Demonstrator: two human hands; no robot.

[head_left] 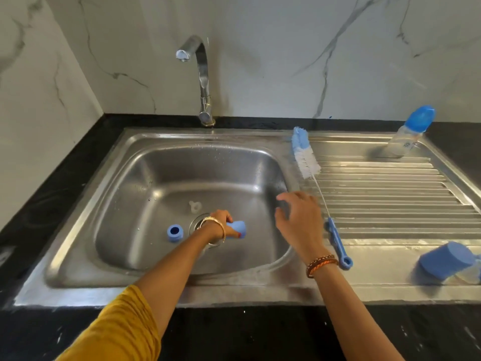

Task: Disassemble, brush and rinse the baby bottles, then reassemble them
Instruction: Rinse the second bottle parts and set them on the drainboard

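Deep in the steel sink basin (pixel 145 194), my left hand (pixel 220 224) grips a blue bottle cap (pixel 237 228) over the drain. A blue screw ring (pixel 175 232) stands on the basin floor to its left, and a clear nipple (pixel 195 206) lies just behind the drain. My right hand (pixel 299 217) hovers open above the basin's right rim, holding nothing. The blue-and-white bottle brush (pixel 305 155) lies on the draining board, its blue handle (pixel 337 241) beside my right wrist. One capped bottle (pixel 408 134) stands at the board's far right; another bottle (pixel 449 261) lies on its side near the front right.
The chrome tap (pixel 200 71) rises behind the basin, with no water running. The ribbed draining board (pixel 390 194) stretches to the right. Black countertop (pixel 65 178) surrounds the sink, and marble walls close off the back and left.
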